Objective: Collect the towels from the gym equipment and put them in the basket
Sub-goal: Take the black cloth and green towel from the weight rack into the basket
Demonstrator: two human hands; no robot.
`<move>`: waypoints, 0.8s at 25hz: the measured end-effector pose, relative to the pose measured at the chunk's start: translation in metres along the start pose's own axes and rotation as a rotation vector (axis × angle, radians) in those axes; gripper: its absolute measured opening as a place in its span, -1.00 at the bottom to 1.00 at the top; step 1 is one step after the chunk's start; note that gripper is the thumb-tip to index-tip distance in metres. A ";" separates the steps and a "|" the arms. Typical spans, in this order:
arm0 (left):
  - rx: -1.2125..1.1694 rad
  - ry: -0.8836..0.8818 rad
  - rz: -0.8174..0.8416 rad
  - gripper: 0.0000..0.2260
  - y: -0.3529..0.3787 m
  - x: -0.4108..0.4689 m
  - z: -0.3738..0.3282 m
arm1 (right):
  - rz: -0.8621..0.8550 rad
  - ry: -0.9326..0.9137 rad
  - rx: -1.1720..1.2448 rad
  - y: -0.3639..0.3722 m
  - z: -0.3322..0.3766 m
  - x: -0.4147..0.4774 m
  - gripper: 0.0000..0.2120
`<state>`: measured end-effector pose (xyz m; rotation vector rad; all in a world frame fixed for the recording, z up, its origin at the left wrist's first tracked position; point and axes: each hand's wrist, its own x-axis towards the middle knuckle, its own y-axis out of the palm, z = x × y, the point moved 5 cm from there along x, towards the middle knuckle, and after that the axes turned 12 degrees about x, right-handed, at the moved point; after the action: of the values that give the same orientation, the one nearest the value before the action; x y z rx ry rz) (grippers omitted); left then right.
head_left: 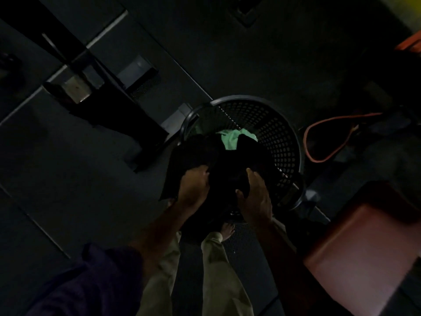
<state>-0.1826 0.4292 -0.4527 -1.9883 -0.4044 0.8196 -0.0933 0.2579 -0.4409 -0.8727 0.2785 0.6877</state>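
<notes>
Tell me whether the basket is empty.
Not empty: a green towel lies inside the basket, under the dark towel both hands hold.

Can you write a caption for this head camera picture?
Both hands, left and right, hold a dark towel over a basket containing a green towel.

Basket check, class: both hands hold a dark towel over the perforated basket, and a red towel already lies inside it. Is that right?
Not quite. The head view shows the towel already inside the basket is light green, not red. The rest stands: the left hand and right hand hold a dark towel over it.
</notes>
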 end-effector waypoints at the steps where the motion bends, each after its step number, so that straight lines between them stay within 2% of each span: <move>1: -0.032 0.057 -0.009 -0.62 0.003 0.005 -0.025 | -0.038 -0.003 0.018 -0.004 -0.004 -0.003 -0.33; 4: -0.077 0.224 0.036 -0.67 0.028 0.017 -0.096 | -0.130 0.040 0.143 -0.019 -0.023 -0.005 -0.32; 5: -0.049 0.336 0.061 -0.60 0.041 0.019 -0.114 | -0.154 0.036 0.176 -0.024 -0.031 -0.005 -0.37; 7: 0.176 0.507 0.262 -0.40 0.064 0.020 -0.133 | -0.196 -0.028 0.162 -0.029 -0.053 -0.006 -0.49; 9: 0.244 0.518 0.466 -0.33 0.072 0.023 -0.130 | -0.207 -0.009 0.156 -0.031 -0.070 -0.006 -0.55; 10: 0.136 0.468 0.468 -0.36 0.066 0.022 -0.126 | -0.227 0.021 0.154 -0.030 -0.075 -0.007 -0.54; 12: -0.038 0.351 0.327 -0.47 0.044 0.024 -0.105 | -0.278 0.016 0.105 -0.029 -0.069 -0.008 -0.46; 14: 0.061 0.359 0.129 -0.45 0.027 0.027 -0.076 | -0.224 -0.061 0.019 -0.024 -0.049 0.001 -0.34; 15: 0.157 0.366 0.080 -0.46 0.022 0.032 -0.063 | -0.149 -0.077 -0.048 -0.020 -0.038 0.008 -0.28; 17: 0.293 0.352 0.102 -0.45 0.019 0.043 -0.044 | 0.026 -0.059 -0.236 -0.007 -0.029 0.028 -0.20; 20: 0.449 0.341 0.259 -0.33 0.041 0.051 -0.025 | 0.205 -0.007 -0.435 0.018 -0.030 0.051 -0.13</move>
<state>-0.1296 0.4209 -0.4986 -1.7250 0.2245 0.6406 -0.0650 0.2652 -0.4954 -1.2667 0.2166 0.9620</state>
